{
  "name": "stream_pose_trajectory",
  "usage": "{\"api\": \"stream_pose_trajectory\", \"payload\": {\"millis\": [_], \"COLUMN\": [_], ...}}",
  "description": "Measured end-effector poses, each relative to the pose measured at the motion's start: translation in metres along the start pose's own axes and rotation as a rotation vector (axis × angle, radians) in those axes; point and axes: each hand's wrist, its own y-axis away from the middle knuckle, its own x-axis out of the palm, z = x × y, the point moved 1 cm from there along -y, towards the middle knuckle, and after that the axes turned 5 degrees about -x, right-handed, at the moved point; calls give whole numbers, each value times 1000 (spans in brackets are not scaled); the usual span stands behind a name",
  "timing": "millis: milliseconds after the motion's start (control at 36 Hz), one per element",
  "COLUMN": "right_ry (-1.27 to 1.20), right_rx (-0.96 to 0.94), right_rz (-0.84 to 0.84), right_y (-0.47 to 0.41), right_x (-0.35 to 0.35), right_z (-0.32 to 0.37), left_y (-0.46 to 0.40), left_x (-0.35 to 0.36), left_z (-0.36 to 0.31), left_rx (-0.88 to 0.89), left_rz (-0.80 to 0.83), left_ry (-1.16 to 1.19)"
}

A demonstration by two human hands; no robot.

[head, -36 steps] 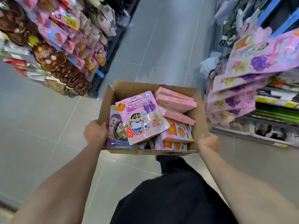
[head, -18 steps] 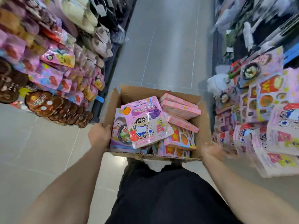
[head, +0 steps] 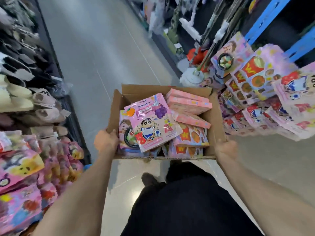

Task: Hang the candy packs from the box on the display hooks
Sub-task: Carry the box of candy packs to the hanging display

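I carry an open cardboard box at waist height. My left hand grips its left wall and my right hand grips its right near corner. Inside lie several candy packs: a pink pack with a cartoon boy and a football on top, flat pink boxes at the far right, and packs with a red W print under them. Matching pink packs hang in rows on the display hooks to my right.
A grey tiled aisle runs ahead between two shelf runs. Plush goods and more pink packs hang on the left rack. A white mop head and blue shelf frame stand at the right. My dark trousers and shoe show below.
I have turned right while walking: the right display of pink packs has come closer and larger, and the left rack has shifted. Both hands keep their grip on the box.
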Motion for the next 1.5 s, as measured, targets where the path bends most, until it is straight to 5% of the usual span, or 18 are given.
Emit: {"api": "stream_pose_trajectory", "payload": {"millis": [611, 1000, 1500], "right_ry": [-119, -261, -231], "right_rx": [508, 849, 811], "right_rz": [-132, -400, -495], "right_y": [-23, -14, -206], "right_x": [57, 127, 312], "right_z": [-20, 5, -120], "left_y": [-106, -164, -277], "left_x": [65, 163, 460], "left_z": [-197, -319, -301], "left_rx": [436, 723, 831], "left_rz": [220, 480, 419], "left_ry": [-328, -436, -465]}}
